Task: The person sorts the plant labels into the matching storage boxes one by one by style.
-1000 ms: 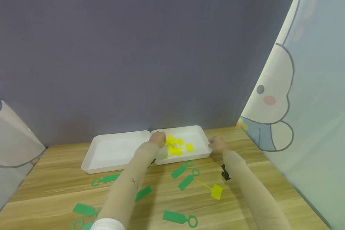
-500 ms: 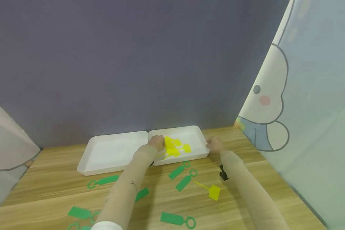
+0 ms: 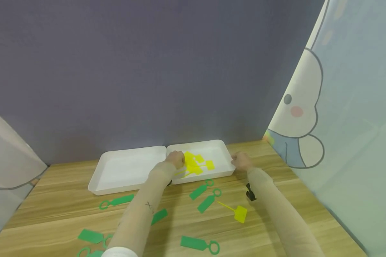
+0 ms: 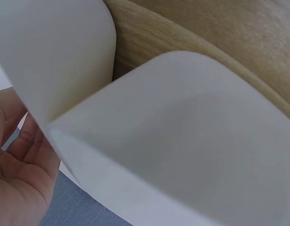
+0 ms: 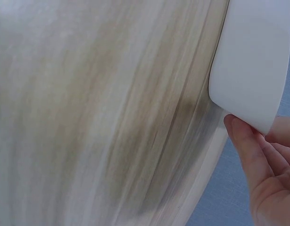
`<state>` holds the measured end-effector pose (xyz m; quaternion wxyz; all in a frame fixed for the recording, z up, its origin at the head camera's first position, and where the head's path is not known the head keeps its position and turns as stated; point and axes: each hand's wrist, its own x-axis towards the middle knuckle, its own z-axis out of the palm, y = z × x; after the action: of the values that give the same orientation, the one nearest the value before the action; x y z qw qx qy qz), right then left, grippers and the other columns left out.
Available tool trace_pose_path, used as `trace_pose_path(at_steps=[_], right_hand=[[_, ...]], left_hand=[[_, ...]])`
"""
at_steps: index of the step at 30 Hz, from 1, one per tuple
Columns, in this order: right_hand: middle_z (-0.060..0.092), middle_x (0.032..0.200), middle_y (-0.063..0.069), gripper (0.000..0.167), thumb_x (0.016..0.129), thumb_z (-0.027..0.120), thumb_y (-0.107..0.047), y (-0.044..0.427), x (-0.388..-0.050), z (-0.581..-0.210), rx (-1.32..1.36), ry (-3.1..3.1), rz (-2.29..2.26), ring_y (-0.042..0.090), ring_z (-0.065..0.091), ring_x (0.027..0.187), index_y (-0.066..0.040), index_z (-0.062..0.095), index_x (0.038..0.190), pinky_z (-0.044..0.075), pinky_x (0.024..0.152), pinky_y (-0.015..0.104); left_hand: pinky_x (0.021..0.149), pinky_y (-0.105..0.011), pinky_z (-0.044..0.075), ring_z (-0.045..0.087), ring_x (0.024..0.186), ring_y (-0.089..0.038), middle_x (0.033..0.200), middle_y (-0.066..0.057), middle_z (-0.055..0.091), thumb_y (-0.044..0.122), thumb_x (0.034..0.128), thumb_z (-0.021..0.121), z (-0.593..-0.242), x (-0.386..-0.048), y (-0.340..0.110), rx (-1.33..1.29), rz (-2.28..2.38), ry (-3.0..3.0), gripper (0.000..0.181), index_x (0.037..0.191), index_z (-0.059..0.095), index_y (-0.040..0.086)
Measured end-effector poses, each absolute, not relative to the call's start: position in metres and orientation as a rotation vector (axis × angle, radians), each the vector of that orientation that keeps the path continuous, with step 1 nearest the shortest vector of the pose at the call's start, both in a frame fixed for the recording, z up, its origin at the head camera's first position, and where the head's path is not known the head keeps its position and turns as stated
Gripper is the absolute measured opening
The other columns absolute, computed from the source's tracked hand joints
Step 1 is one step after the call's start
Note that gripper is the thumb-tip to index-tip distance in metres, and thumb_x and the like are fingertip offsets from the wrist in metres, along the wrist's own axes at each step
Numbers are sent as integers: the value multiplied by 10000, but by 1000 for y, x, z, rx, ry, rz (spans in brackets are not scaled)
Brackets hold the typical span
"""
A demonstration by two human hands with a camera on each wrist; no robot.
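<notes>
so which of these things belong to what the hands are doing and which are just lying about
Seemingly in the job:
right white tray, pinched by the right hand
yellow tags inside it

Seemingly lying about:
left white tray
green ring-ended tags
loose yellow tag

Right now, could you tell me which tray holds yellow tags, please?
The right tray, which the right hand pinches at its outer end; the left tray shows none.
</notes>
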<state>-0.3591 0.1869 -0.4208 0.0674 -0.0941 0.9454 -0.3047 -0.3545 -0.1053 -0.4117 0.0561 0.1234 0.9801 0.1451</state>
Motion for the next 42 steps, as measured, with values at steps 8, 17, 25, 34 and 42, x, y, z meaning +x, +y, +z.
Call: trace_pose_path(at_steps=[8,17,25,34,42], right_hand=[[585,1139,286,322,873,514,-30,186,-362,-425,-300,2875,-880,405,560,1058,117,551,1157,479,894,464],[585,1122,302,292,864,504,-11,183,-362,-421,-331,2880,-888,430,547,1062,125,576,1113,465,898,496],[598,1092,297,287,846,507,2,185,-365,-421,-356,2892,-870,419,561,1024,125,585,1093,473,872,497],[612,1059,289,262,835,510,2,185,-364,-421,-370,2901,-887,400,577,985,118,610,1048,476,860,497],[582,1111,315,291,841,511,4,187,-364,-422,-380,2896,-881,437,549,1043,135,584,1090,464,889,506]], left_hand=[[870,-383,512,627,985,-299,1040,-103,684,34,820,607,-408,-348,-106,371,462,2947,199,992,704,51],[892,-374,501,612,1018,-286,1079,-93,668,60,836,627,-403,-342,-105,418,467,2926,221,1050,677,46],[880,-367,505,627,984,-269,1067,-105,668,75,839,632,-391,-332,-97,592,530,2884,231,1062,657,21],[876,-309,502,621,1001,-203,1074,-51,669,129,838,657,-377,-307,-80,860,424,2899,249,1072,660,44],[865,-257,503,612,1030,-191,1095,-40,658,144,847,649,-370,-277,-61,993,391,2847,260,1092,649,55]])
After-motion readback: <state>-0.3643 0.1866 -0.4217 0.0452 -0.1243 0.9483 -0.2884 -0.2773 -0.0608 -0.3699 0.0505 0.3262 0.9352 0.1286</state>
